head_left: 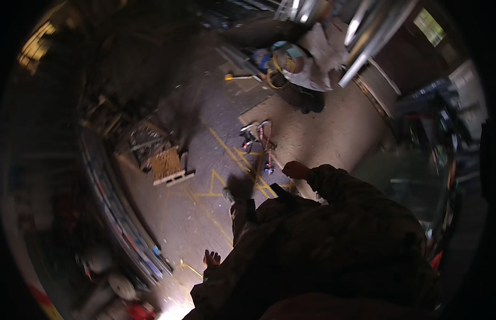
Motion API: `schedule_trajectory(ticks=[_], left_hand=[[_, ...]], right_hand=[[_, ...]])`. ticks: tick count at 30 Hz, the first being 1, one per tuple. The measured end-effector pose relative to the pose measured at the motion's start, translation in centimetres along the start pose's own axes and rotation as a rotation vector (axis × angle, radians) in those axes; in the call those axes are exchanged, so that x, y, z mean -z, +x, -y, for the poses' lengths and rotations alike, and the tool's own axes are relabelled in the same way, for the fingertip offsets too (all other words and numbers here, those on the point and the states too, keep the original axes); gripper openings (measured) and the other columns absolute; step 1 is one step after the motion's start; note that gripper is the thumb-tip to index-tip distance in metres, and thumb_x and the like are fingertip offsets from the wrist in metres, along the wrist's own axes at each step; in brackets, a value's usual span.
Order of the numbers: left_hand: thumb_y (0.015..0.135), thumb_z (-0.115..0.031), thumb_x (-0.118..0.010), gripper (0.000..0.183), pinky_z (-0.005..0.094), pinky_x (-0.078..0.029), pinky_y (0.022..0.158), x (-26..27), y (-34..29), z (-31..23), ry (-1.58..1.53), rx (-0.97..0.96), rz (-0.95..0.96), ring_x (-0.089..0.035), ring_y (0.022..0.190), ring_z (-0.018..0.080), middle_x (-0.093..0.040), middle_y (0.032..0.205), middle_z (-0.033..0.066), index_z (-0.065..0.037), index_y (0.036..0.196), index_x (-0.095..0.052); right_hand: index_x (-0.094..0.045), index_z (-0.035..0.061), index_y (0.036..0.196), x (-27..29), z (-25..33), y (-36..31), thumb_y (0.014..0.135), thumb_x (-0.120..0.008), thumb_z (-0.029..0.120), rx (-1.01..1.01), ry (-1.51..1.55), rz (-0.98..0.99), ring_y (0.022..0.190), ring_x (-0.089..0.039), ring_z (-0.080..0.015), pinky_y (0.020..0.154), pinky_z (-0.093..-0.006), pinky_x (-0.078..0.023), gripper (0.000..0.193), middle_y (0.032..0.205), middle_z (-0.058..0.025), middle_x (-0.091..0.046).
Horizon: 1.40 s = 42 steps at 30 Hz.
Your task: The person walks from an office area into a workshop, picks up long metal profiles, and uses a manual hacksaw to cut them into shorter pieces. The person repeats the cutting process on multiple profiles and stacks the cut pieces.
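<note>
Looks like just walking tbh, left hand point(211, 259) loosely open, seemingly empty, right hand point(295, 170) curled, can't tell round what; grabbing that floor gear point(268, 141) calls for stooping.

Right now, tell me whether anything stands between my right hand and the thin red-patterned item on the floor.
Nothing visible stands between the bare right hand and the thin red-patterned item on the grey floor; just the edge of the tan floor covering shows between them.
</note>
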<state>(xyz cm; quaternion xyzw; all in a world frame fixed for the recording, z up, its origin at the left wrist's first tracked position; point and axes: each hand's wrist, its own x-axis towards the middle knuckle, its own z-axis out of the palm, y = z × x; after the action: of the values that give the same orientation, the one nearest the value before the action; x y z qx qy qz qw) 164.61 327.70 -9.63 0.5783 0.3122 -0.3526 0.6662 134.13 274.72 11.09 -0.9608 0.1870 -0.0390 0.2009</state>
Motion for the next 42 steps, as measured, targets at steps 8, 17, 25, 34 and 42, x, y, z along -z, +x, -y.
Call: schedule_trajectory(ticks=[8,17,25,34,42], left_hand=[[0.089,-0.051,-0.055,0.065,0.0403,-0.047,0.085,-22.0,8.9,-22.1,0.393,-0.105,0.032,-0.056,0.104,0.0275,-0.055,0.122,0.0118,-0.001,0.129,-0.048],[0.093,-0.042,-0.055,0.037,0.0335,-0.035,0.06,-53.8,2.3,-36.5,0.475,-0.401,0.379,-0.047,0.065,0.0145,-0.056,0.08,0.0044,-0.006,0.1,-0.053],[0.091,-0.043,-0.053,0.036,0.0251,-0.034,0.041,-63.5,1.7,-21.5,0.62,0.018,0.579,-0.04,0.048,0.0117,-0.046,0.065,-0.0001,-0.011,0.077,-0.047],[0.088,-0.053,-0.053,0.063,0.0416,-0.048,0.06,-75.2,-4.8,-6.8,0.988,0.082,0.43,-0.058,0.086,0.028,-0.058,0.112,0.0141,-0.002,0.125,-0.049],[0.09,-0.05,-0.054,0.06,0.0371,-0.045,0.055,-93.9,-16.7,3.0,1.068,-0.043,0.596,-0.054,0.072,0.022,-0.056,0.102,0.0101,-0.004,0.128,-0.043]], right_hand=[[-0.062,-0.0026,0.072,2.5,-1.6,-3.1,0.082,-0.051,0.022,-0.573,0.092,0.092,0.077,-0.063,-0.0397,0.07,-0.051,-0.049,0.028,0.079,-0.0245,-0.063],[-0.063,-0.0054,0.086,9.0,4.6,-4.2,0.087,-0.053,0.028,-1.349,0.798,-0.159,0.064,-0.063,-0.0194,0.06,-0.0347,-0.051,0.035,0.074,-0.0112,-0.066],[-0.066,-0.0055,0.079,8.7,-1.5,-9.3,0.085,-0.055,0.035,-1.457,0.832,-0.354,0.06,-0.063,-0.0216,0.061,-0.0364,-0.051,0.042,0.067,-0.0138,-0.066],[-0.068,-0.004,0.08,14.2,-18.0,-20.5,0.084,-0.053,0.039,-1.504,0.759,-0.455,0.065,-0.065,-0.0283,0.067,-0.0425,-0.051,0.046,0.07,-0.0176,-0.067],[-0.067,-0.0023,0.1,28.2,-34.6,-24.1,0.086,-0.053,0.044,-1.569,0.654,-0.558,0.099,-0.058,-0.0418,0.087,-0.0465,-0.046,0.05,0.106,-0.025,-0.063]])
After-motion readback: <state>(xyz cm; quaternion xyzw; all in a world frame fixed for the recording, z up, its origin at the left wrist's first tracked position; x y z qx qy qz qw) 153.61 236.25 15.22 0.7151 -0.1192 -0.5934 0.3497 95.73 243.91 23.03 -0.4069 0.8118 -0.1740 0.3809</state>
